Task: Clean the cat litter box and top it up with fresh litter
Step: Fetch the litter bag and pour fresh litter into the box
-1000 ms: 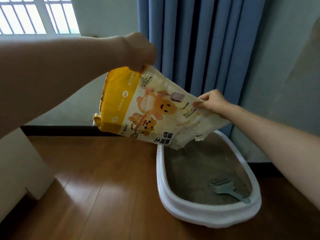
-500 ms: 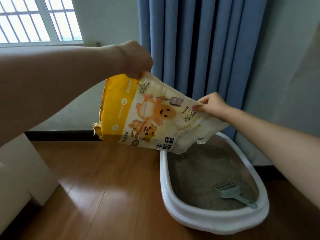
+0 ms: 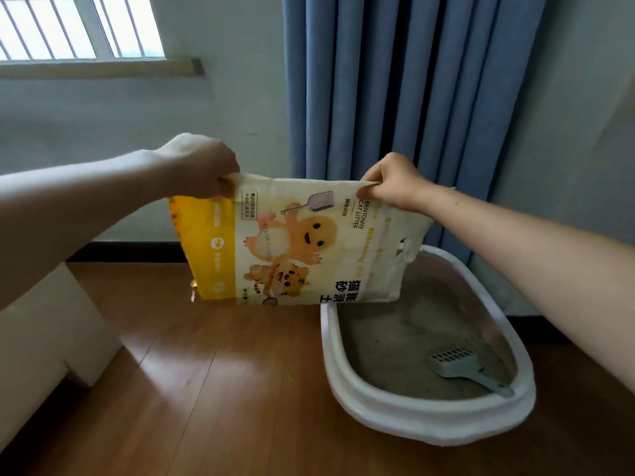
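Litter bag (image 3: 302, 245) hid far left rim of litter box (image 3: 347, 389) and part of litter (image 3: 405, 341) behind it. Fingers of left hand (image 3: 202, 166) tucked behind bag's upper edge, unseen. Right hand (image 3: 395, 183) fingertips folded under bag corner. Small print on bag too blurred to read. Scoop (image 3: 467, 369) blade partly sunk in litter. Both forearms cut off by frame edges. Window (image 3: 79, 25) cropped at top left.

Both hands, left (image 3: 202, 166) and right (image 3: 391, 182), pinch the bag (image 3: 295, 245) sideways above the litter box (image 3: 429, 419); a scoop (image 3: 462, 365) lies inside.
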Demonstrator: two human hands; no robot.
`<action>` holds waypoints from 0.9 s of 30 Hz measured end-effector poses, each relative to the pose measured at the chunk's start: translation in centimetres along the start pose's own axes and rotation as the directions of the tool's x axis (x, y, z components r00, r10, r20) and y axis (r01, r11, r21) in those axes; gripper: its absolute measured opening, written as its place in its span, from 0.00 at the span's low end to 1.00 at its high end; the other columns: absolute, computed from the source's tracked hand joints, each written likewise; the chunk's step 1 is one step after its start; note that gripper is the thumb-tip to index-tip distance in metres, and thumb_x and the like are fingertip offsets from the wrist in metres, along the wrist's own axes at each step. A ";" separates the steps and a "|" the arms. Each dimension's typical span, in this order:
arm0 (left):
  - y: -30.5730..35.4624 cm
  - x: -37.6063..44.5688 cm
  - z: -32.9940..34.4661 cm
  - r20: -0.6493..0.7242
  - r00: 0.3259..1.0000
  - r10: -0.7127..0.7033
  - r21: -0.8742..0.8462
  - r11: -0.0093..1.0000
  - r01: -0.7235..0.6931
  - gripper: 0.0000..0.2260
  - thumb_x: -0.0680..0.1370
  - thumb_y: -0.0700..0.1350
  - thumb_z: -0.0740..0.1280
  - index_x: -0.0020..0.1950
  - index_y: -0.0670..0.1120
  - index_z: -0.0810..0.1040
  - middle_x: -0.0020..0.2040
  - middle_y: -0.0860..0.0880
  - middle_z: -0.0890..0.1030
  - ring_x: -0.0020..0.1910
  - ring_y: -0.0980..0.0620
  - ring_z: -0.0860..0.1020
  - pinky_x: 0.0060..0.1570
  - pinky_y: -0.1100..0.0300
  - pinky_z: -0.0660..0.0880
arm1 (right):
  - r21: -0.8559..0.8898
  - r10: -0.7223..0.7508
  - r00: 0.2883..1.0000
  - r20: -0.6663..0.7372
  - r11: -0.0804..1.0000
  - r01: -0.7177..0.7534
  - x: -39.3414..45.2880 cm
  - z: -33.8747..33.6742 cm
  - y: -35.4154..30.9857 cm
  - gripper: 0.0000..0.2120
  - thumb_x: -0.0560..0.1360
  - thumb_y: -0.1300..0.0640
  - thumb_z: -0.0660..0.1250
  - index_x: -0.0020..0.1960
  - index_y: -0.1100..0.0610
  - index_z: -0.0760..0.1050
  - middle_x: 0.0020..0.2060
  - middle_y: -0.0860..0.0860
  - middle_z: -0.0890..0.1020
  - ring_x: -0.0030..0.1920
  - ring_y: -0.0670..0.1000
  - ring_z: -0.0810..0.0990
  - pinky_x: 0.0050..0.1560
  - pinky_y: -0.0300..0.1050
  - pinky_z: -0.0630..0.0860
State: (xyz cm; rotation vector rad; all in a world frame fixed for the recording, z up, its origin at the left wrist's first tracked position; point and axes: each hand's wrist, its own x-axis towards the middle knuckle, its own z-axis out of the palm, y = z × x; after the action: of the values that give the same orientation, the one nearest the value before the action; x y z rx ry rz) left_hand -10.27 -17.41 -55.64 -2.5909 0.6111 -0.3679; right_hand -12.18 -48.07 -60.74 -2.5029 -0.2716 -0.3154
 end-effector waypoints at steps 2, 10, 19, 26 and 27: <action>-0.2 -0.9 1.2 0.017 0.999 -0.051 -0.067 0.996 0.052 0.09 0.76 0.53 0.69 0.52 0.50 0.82 0.43 0.51 0.80 0.41 0.49 0.77 0.35 0.60 0.73 | -0.051 -0.029 0.999 0.014 0.998 0.030 0.5 0.1 -0.7 0.04 0.72 0.59 0.72 0.43 0.59 0.85 0.37 0.52 0.85 0.42 0.49 0.83 0.47 0.48 0.81; -0.8 -2.8 4.1 0.080 0.989 -0.127 -0.289 0.947 0.144 0.07 0.74 0.51 0.72 0.43 0.48 0.83 0.34 0.54 0.75 0.38 0.47 0.76 0.35 0.59 0.73 | -0.241 -0.141 0.990 0.005 0.961 0.138 1.8 0.1 -3.1 0.05 0.72 0.57 0.71 0.42 0.58 0.84 0.36 0.52 0.85 0.40 0.51 0.83 0.45 0.48 0.80; 0.0 -2.6 4.8 0.193 0.980 -0.057 -0.282 0.953 0.111 0.10 0.73 0.49 0.73 0.36 0.50 0.75 0.32 0.53 0.74 0.36 0.48 0.74 0.35 0.58 0.72 | -0.344 -0.200 0.978 0.062 0.915 0.209 1.4 0.0 -4.0 0.06 0.75 0.55 0.69 0.45 0.54 0.85 0.39 0.48 0.84 0.42 0.49 0.81 0.41 0.44 0.75; 2.8 -1.4 2.7 0.129 0.991 -0.036 -0.566 0.818 0.104 0.13 0.76 0.51 0.70 0.38 0.43 0.81 0.36 0.45 0.79 0.36 0.48 0.74 0.39 0.54 0.74 | -0.489 -0.295 0.954 0.062 0.824 0.287 1.9 -1.0 -6.2 0.06 0.75 0.55 0.68 0.45 0.54 0.83 0.40 0.48 0.81 0.46 0.54 0.79 0.44 0.46 0.71; 3.8 -1.0 2.2 0.095 0.995 -0.028 -0.623 0.778 0.081 0.12 0.76 0.51 0.70 0.42 0.42 0.83 0.39 0.44 0.82 0.38 0.47 0.77 0.42 0.52 0.76 | -0.519 -0.314 0.947 0.071 0.799 0.304 2.0 -0.9 -6.5 0.06 0.75 0.55 0.68 0.46 0.54 0.83 0.42 0.49 0.82 0.47 0.55 0.79 0.45 0.47 0.71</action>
State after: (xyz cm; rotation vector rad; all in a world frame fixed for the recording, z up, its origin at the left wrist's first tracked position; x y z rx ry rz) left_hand -11.75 -19.15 -59.48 -3.2503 0.7254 -0.0690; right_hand -12.15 -43.13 -55.98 -2.9895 -0.6726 -0.6171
